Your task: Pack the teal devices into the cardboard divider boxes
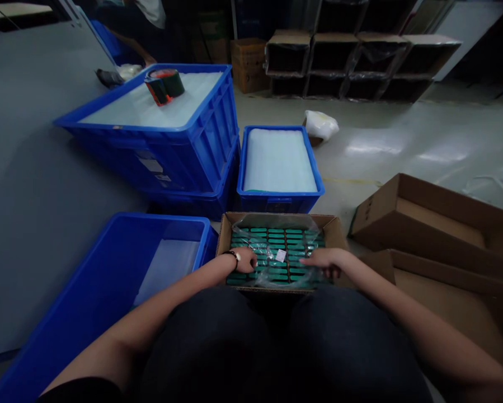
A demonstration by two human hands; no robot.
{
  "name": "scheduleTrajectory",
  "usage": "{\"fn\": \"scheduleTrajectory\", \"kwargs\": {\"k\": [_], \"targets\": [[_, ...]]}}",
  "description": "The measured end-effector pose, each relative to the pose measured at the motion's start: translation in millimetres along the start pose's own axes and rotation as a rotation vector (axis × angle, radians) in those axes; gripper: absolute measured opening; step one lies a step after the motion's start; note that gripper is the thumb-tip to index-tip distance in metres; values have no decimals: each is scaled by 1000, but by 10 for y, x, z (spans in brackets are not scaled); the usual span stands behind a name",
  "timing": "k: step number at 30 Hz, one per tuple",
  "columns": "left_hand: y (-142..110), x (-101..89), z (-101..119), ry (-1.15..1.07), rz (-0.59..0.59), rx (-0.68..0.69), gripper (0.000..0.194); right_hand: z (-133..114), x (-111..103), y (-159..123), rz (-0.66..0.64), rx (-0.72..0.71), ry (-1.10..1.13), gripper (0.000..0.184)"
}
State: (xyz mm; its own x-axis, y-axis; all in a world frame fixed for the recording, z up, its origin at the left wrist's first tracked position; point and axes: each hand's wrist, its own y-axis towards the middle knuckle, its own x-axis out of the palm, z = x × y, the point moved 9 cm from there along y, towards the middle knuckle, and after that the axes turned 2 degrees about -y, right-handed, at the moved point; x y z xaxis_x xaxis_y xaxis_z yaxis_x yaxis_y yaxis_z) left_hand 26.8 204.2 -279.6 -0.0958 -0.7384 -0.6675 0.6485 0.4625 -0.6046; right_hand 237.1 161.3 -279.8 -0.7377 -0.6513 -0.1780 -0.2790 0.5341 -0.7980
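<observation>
HANDS: left hand, right hand on clear plastic film, grip undeterminable | UNDER FILM: green blocks, cardboard carton | 9 O'CLOCK: blue plastic crate | ADVICE: even pressure

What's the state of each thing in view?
left hand, resting on the plastic
right hand, curled on the plastic
cardboard box, open, packed
plastic sheet, loose over the green items
green items, in tight rows
near blue crate, open, pale sheet inside
middle blue crate, filled to the rim by a pale sheet
far blue crate, topped by a pale sheet
tape roll, lying on that sheet
right-hand cardboard boxes, open
</observation>
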Motion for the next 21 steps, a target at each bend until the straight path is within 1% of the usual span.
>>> {"fn": "scheduleTrajectory", "kwargs": {"k": [1, 2, 3, 4, 5, 6, 7, 8, 9, 10, 11, 12, 13, 14, 15, 16, 17, 19, 21], "targets": [[5, 52, 17, -51, -57, 16, 32, -30, 162, -16, -66, -14, 39, 47], [0, 95, 39, -108, -115, 33, 40, -115, 314, -40, -137, -62, 115, 55], [-15, 125, 60, -170, -166, 47, 50, -247, 432, -76, -207, -139, 224, 61], [-36, 137, 79, -229, -206, 57, 60, -400, 480, -122, -252, -234, 346, 62], [-65, 137, 95, -278, -236, 65, 68, -539, 452, -171, -259, -327, 449, 60], [-100, 136, 118, -343, -266, 78, 75, -640, 365, -218, -228, -404, 499, 56], [-144, 137, 154, -435, -303, 100, 81, -694, 254, -260, -175, -454, 470, 52], [-193, 142, 206, -550, -346, 132, 86, -708, 153, -298, -122, -474, 361, 48], [-245, 150, 265, -674, -392, 169, 90, -693, 85, -332, -95, -475, 213, 49], [-290, 157, 318, -788, -430, 200, 93, -648, 66, -362, -114, -460, 64, 55], [-321, 165, 351, -880, -451, 214, 93, -577, 91, -389, -168, -435, -60, 62], [-333, 180, 360, -937, -451, 208, 87, -488, 132, -410, -226, -403, -140, 66], [-326, 201, 347, -953, -432, 185, 76, -391, 173, -421, -267, -365, -177, 62], [-307, 223, 324, -960, -405, 152, 62, -303, 203, -421, -279, -330, -180, 52], [-280, 245, 297, -973, -377, 116, 50, -228, 221, -410, -264, -302, -165, 38], [-250, 266, 272, -991, -352, 81, 43, -166, 224, -392, -227, -282, -141, 25], [-219, 286, 248, -1012, -331, 47, 42, -114, 214, -371, -179, -265, -110, 20], [-158, 314, 193, -1054, -288, -28, 45, -39, 161, -331, -80, -240, -32, 24], [-110, 325, 132, -1085, -237, -107, 43, 4, 73, -289, 13, -224, 60, 32]]}}
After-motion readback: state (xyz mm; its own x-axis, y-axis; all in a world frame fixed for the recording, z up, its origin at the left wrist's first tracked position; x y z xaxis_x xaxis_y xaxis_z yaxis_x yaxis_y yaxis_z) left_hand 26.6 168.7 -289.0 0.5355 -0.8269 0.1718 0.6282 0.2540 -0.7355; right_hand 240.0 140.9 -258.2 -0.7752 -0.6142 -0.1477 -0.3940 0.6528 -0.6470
